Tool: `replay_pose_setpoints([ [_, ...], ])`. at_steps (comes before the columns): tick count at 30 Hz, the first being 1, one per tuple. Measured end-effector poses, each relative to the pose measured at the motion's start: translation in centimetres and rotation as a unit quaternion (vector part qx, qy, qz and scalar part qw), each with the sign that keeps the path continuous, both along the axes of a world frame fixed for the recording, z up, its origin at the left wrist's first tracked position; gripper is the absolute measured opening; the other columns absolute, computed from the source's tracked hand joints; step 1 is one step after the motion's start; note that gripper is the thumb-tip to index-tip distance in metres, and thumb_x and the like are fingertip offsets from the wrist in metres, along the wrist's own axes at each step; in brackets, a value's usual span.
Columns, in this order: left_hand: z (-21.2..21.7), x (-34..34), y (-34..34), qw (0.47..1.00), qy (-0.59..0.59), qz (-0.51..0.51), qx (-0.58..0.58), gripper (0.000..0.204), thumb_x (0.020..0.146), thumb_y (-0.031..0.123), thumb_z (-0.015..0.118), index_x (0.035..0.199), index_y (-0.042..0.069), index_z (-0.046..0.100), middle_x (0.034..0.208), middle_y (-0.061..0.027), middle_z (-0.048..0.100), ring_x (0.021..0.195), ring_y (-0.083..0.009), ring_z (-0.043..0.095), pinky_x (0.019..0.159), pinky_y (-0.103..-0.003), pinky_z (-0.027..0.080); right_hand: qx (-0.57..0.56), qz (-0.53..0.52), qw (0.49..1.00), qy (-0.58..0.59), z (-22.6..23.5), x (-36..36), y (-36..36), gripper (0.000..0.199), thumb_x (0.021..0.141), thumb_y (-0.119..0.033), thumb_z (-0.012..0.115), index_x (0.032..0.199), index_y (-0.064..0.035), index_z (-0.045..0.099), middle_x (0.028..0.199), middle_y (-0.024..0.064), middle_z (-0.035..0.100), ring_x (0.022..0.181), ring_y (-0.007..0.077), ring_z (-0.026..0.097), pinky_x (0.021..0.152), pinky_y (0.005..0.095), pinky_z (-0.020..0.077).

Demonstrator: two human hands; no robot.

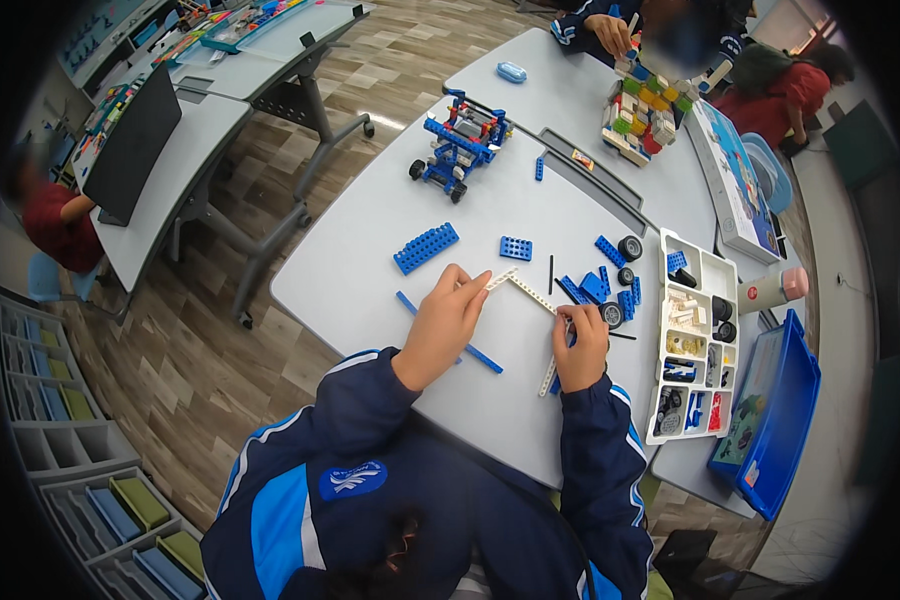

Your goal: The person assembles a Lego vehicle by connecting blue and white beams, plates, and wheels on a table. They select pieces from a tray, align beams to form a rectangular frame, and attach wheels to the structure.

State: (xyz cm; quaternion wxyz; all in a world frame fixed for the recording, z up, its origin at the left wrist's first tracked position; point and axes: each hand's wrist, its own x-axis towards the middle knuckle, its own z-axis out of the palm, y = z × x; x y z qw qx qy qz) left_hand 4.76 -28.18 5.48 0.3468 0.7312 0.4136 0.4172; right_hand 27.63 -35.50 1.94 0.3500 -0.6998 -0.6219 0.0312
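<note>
A jointed chain of white perforated building beams (533, 292) is stretched between my two hands above the table. My left hand (444, 328) is closed, pinching one end of the chain between thumb and fingers. Near another bend, my right hand (580, 348) grips it, and a white beam (548, 374) points down beneath that hand. Under and beside my left hand lies a long blue beam (483, 359), partly hidden by the hand. Farther off are a wide blue studded brick (426, 248) and a small blue plate (516, 248). A thin black axle (551, 273) lies between my hands.
Blue pieces (595, 288) and black wheels (611, 315) lie right of centre. A sorting tray (652, 432) and blue bin (808, 385) stand at the right, beside a bottle (770, 289). A blue wheeled model (464, 143) stands farther back. Another person's hand (608, 34) touches a colourful block model (638, 118).
</note>
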Motion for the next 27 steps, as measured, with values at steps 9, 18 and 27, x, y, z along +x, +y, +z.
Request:
replay_pose_setpoints([
  [9, -2.0, 1.3, 0.5, 0.999, -0.007, 0.009, 0.033, 0.02, 0.102, 0.005, 0.06, 0.118, -0.005, 0.068, 0.094, -0.0141, 0.053, 0.074, -0.0301, 0.058, 0.067, -0.038, 0.048, 0.034, -0.006, 0.999, -0.013, 0.0, -0.2, 0.2, 0.01, 0.088, 0.0, 0.07, 0.096, -0.0046, 0.07, 0.09, 0.0056, 0.062, 0.072, 0.0204, 0.056, 0.077, 0.0355, 0.043],
  [18, -1.8, 1.2, 0.6, 1.0, -0.008, 0.003, 0.004, 0.024, 0.101, 0.002, 0.059, 0.123, -0.002, 0.069, 0.088, -0.0148, 0.055, 0.073, -0.0295, 0.057, 0.069, -0.038, 0.047, 0.033, -0.008, 0.999, -0.022, 0.3, -0.4, 0.2, 0.009, 0.087, 0.0, 0.07, 0.095, -0.0043, 0.07, 0.09, 0.006, 0.062, 0.072, 0.0214, 0.057, 0.075, 0.0358, 0.0433],
  [27, -2.1, 1.3, 0.5, 0.999, 0.004, -0.012, 0.029, 0.024, 0.101, 0.003, 0.06, 0.123, -0.001, 0.069, 0.09, -0.0144, 0.057, 0.073, -0.0286, 0.06, 0.068, -0.038, 0.049, 0.045, 0.001, 0.999, -0.031, 0.3, -0.4, 0.2, 0.009, 0.087, 0.0, 0.07, 0.094, -0.0035, 0.069, 0.088, 0.0063, 0.061, 0.072, 0.0221, 0.057, 0.075, 0.036, 0.0432],
])
